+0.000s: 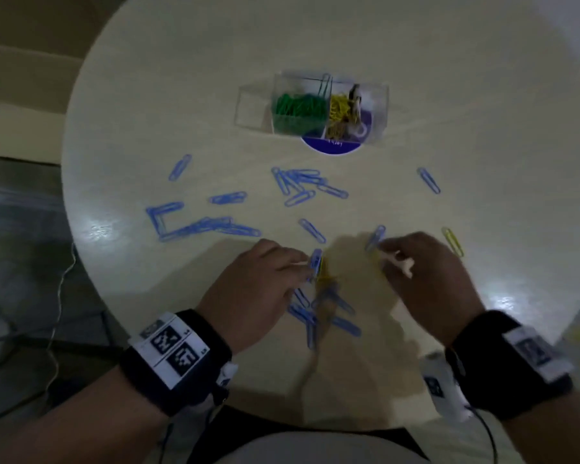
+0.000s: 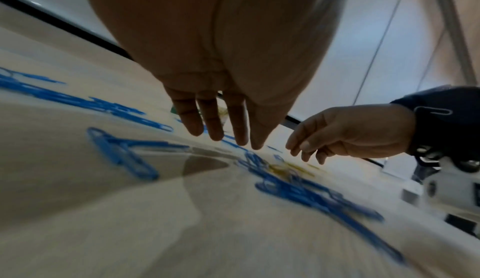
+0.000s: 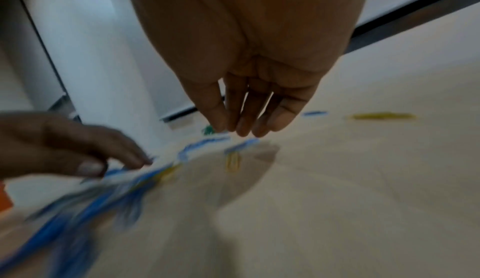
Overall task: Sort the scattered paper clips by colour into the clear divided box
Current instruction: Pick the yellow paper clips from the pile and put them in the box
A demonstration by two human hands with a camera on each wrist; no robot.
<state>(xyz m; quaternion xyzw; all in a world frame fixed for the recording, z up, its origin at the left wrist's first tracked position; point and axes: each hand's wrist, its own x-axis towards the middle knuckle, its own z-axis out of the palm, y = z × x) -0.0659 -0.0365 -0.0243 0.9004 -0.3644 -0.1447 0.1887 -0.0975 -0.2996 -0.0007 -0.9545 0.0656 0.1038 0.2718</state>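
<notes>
Clips [image 1: 295,182] between divided box [image 1: 375,105] and hands [image 1: 431,279].

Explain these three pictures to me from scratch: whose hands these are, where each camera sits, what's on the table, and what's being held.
No machine here: a person wearing a head camera and one on each wrist. The head view looks down on a round table. The left hand and right hand reach, fingers extended, into a blurred pile of blue paper clips; no firm grip shows. More blue clips lie scattered, with one yellow clip at right. The clear divided box holds green clips and yellow ones. The wrist views look along each hand's fingers.
</notes>
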